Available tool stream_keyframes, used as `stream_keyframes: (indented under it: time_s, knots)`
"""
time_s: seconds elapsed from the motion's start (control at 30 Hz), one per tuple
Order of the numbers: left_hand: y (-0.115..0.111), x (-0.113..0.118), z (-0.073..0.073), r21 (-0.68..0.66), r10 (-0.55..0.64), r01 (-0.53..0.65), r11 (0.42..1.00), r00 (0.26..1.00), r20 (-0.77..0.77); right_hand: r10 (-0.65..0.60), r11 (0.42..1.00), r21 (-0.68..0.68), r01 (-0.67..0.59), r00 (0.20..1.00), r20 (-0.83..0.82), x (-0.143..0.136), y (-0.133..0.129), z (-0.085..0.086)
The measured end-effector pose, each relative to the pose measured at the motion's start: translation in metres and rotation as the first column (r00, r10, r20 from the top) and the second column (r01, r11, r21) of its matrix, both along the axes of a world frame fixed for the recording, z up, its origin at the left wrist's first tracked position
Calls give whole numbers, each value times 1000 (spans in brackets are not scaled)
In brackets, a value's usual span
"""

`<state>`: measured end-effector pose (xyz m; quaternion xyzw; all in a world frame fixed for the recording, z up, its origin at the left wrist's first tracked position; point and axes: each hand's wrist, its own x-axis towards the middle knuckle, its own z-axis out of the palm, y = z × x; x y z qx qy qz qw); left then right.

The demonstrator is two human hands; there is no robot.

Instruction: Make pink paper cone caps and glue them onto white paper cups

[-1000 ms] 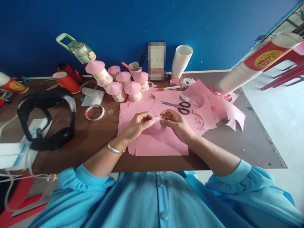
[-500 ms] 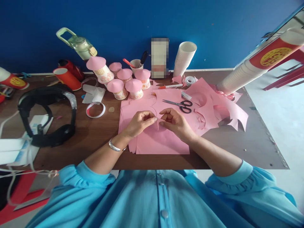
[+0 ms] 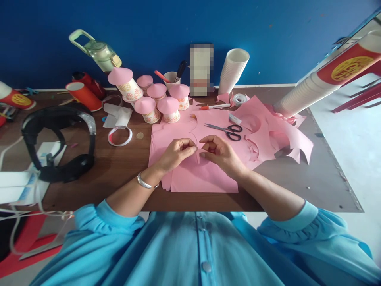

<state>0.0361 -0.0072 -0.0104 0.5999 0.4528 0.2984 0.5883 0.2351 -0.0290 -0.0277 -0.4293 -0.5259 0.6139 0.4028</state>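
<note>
Over a pile of pink paper sheets [image 3: 205,180], my left hand [image 3: 178,154] and my right hand [image 3: 222,155] face each other, a small gap between their fingertips. Thumb and fingers of each are pinched on a pink paper piece [image 3: 198,157], which narrows to a point below the fingertips. Its full outline blends into the sheets beneath. Scissors [image 3: 218,128] with dark handles lie just beyond my right hand, blades pointing left. Farther back stand several small patterned paper cups with pink cone roofs [image 3: 168,105].
A tape roll [image 3: 130,137] and a black headset-like strap [image 3: 92,139] lie on the left. Behind are a cup of pens [image 3: 171,81], a green bottle [image 3: 102,57] and a white cup stack [image 3: 231,73]. Pink scraps [image 3: 299,143] and another long cup stack [image 3: 297,93] occupy the right.
Both hands keep the same pinched pose on the pink paper. The view has shifted very slightly; nothing else has visibly moved.
</note>
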Motion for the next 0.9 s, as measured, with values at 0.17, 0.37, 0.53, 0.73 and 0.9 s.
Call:
stream_keyframes:
  time_s: [0.17, 0.37, 0.53, 0.73, 0.9]
  knots:
    - [-1, 0, -1, -25, -57, 56, 998, 998, -8, 6, 1000, 14, -7, 1000, 11, -1, -1, 0]
    - [0, 1, -6, -27, -43, 43, 999, 999, 13, 23, 999, -43, -23, 1000, -15, -2, -2, 4]
    - [-2, 2, -3, 43, 29, -30, 999, 999, 40, 53, 997, -53, -51, 998, 30, -2, -2, 4]
    - [-4, 4, -3, 74, 38, -40, 996, 999, 34, 53, 997, -55, -50, 998, 40, -4, -1, 0]
    - [-4, 4, -5, 64, 46, -48, 997, 998, 30, 52, 997, -65, -50, 999, 17, -4, -1, 0]
